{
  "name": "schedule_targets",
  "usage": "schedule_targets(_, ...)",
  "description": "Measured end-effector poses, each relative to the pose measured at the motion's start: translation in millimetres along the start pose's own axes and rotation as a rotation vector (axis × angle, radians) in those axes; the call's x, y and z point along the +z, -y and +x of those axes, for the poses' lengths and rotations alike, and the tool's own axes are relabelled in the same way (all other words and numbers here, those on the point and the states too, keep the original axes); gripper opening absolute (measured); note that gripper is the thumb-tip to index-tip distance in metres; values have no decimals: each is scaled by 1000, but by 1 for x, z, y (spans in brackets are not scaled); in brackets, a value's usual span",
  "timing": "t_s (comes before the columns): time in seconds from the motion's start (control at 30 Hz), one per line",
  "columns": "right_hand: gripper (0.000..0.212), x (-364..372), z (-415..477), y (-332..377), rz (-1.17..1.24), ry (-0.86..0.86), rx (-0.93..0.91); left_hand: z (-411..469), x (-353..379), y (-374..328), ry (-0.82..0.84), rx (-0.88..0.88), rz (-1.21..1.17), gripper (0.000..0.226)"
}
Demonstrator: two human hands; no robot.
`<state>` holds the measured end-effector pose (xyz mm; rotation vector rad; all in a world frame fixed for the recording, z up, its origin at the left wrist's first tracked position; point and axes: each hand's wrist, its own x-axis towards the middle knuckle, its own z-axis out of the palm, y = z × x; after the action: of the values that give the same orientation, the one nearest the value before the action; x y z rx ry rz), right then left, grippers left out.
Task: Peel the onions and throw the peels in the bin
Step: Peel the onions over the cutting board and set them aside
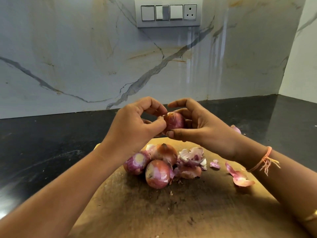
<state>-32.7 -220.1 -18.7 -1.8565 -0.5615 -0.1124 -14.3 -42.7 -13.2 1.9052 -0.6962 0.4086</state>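
— Marble wall [85, 57] behind, dark counter [42, 143] below. What do you see on the wooden board [154, 212]?
— I see three onions [157, 174] touching, peels [190, 160] beside them.
— And the hands?
— My right hand [202, 127] grips one onion [174, 121] above the board; left hand [135, 124] pinches its skin.

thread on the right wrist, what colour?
Orange-pink thread, with frayed loose ends; head view.

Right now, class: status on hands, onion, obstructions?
Right hand holds round red-skinned onion; left hand pinches its skin. Three more onions, loose pink peels on wooden board. Nothing in the way.
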Motion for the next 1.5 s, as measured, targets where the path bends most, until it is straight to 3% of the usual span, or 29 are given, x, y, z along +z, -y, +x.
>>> schedule_targets(0.43, 41, 3, 0, -2, -55, -24, -40, -3, 6, -1, -19, 39, 15, 18)
schedule_targets(0.8, 45, -1, 0, 1, 61, 4, -14, -1, 4, 3, -131, 58, 86, 3)
schedule_targets(1.0, 49, -3, -1, 4, 234, 12, 24, 1, 3, 2, -115, -44, -38, 10)
schedule_targets(1.27, 46, -7, 1, 0, 402, 57, 69, 5, 3, -1, -118, -255, -392, 8)
schedule_targets(1.5, 47, -10, 1, 0, 461, 108, 95, 7, 4, 3, -156, -335, -341, 8)
